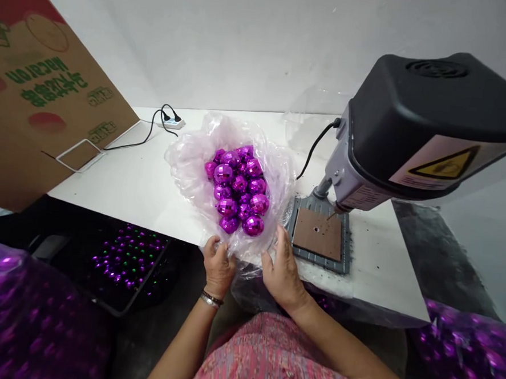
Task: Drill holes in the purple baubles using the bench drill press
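Head view: left hand [218, 266] curled, pinching the rim of the plastic bag [190, 157], right hand [283, 269] half open with fingers resting on it, purple mirror balls [238, 190] heaped inside just left of the bench drill [404, 130], more filling a black tray [127, 262] farther left.

Glossy mirrored baubles [239, 188], clear plastic sheet [190, 163]

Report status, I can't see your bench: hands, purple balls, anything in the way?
Left hand and right hand on plastic bag, near edge. Purple balls heaped inside bag. Drill press just right of bag.
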Demonstrator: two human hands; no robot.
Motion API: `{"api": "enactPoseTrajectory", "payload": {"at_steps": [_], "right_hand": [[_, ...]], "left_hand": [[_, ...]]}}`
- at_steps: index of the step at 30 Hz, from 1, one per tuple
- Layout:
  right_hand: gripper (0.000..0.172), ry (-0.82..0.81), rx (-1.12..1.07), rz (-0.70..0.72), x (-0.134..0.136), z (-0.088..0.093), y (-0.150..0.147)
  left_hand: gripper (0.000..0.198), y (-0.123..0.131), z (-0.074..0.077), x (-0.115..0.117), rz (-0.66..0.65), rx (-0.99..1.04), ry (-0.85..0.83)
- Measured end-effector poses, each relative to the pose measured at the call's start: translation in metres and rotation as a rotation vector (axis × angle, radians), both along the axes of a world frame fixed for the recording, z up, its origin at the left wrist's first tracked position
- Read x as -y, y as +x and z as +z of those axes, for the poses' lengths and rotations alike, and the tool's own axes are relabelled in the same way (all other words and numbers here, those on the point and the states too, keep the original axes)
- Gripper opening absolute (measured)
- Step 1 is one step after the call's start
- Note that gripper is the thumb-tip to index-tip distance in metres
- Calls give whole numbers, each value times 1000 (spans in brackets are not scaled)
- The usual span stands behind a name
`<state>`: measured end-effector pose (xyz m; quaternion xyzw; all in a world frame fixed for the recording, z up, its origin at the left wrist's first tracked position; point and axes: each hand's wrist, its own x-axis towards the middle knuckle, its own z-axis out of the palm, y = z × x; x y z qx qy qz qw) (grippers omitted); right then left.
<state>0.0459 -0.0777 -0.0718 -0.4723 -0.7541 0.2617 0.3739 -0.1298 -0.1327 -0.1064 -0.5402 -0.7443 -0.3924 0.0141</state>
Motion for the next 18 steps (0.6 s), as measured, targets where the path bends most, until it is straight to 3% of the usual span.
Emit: {"api": "enactPoseTrajectory", "payload": {"at_steps": [4, 6, 11, 14, 16, 18], "right_hand": [[44, 220, 130, 87, -5, 13, 7], [41, 289, 173, 104, -16, 15, 6], [40, 406, 205, 105, -34, 18, 13], [42, 448, 168, 109, -36, 26, 29], [41, 459, 129, 97, -36, 33, 43], [36, 466, 90, 94, -35, 40, 60]], "left_hand": [[25, 13, 9, -12, -150, -144, 307], [26, 19, 17, -15, -197, -193, 353], [28, 29, 58, 1, -197, -318, -32], [32, 40, 92, 5, -88, -330, 23], [28, 51, 112, -9, -62, -326, 17], [31, 63, 127, -35, -70, -323, -127]]}}
